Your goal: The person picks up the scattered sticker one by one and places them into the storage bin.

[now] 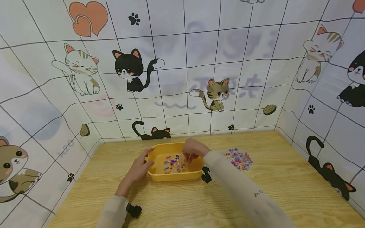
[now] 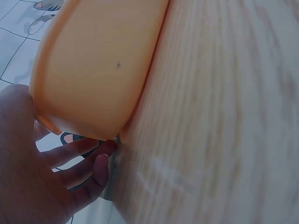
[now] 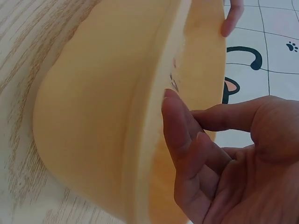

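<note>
A shallow yellow plastic basin [image 1: 176, 178] stands on the wooden table, with small colourful pieces [image 1: 174, 163] scattered on its floor. They look like beads or charms, too small to tell exactly. My left hand [image 1: 139, 164] grips the basin's left end, thumb over the rim; in the left wrist view its fingers [image 2: 79, 163] lie by the end wall. Inside the basin's right half, my right hand [image 1: 195, 149] reaches down with bent fingers. Its thumb and forefinger come close together in the right wrist view; whether a piece is between them is hidden.
To the right of the basin lies a loose pile of similar colourful pieces [image 1: 238, 159] on the table [image 1: 171, 202]. A cloth printed with cats and grid lines [image 1: 176, 72] hangs behind and along both sides. Black wrist devices [image 1: 134, 210] sit at both cuffs.
</note>
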Tool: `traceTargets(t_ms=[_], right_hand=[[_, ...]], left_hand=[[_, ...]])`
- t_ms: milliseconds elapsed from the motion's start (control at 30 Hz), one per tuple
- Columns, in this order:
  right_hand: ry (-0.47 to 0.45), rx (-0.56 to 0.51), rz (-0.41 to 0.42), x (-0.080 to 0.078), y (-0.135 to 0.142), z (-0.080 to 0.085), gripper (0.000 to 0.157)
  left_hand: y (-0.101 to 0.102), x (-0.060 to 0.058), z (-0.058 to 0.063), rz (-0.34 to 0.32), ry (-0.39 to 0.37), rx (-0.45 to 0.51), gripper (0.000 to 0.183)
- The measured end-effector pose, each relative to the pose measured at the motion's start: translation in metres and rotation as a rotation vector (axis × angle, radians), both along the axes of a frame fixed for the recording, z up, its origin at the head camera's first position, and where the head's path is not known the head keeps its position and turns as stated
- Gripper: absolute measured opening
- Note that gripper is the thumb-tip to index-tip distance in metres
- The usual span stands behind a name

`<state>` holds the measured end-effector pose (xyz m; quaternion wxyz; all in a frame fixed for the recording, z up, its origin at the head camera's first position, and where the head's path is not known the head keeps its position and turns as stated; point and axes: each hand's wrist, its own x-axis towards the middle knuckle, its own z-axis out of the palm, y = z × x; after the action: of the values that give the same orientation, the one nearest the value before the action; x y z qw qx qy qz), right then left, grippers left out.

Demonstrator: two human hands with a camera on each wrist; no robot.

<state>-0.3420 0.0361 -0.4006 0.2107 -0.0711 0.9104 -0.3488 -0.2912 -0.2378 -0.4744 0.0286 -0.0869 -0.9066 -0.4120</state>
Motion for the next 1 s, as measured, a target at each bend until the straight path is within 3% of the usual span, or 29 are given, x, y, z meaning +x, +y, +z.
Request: traceTargets(t_ms=[333,433,633,1000], right_hand=[[0.037,0.124,-0.003,-0.0011,-0.0035,0.0025,0.017],[0.037,0.122,-0.026,-0.0014,-0.0037,0.0011,0.012],[0.035,0.081,-0.043,-0.0027,-0.0035,-0.0019,0.017],[0.026,0.118,-0.058,-0.0065,-0.0014,-0.0015,0.015]], left_hand=[[-0.0004,-0.0013,-0.0009,-0.003,0.005,-0.012,0.056],[-0.0002,-0.0008,-0.0008,-0.002,0.002,-0.009,0.056],[-0.0004,-0.0008,-0.0012,-0.002,0.006,-0.007,0.056],[-0.0010,-0.0018,-0.0020,-0.004,0.006,-0.001,0.056]])
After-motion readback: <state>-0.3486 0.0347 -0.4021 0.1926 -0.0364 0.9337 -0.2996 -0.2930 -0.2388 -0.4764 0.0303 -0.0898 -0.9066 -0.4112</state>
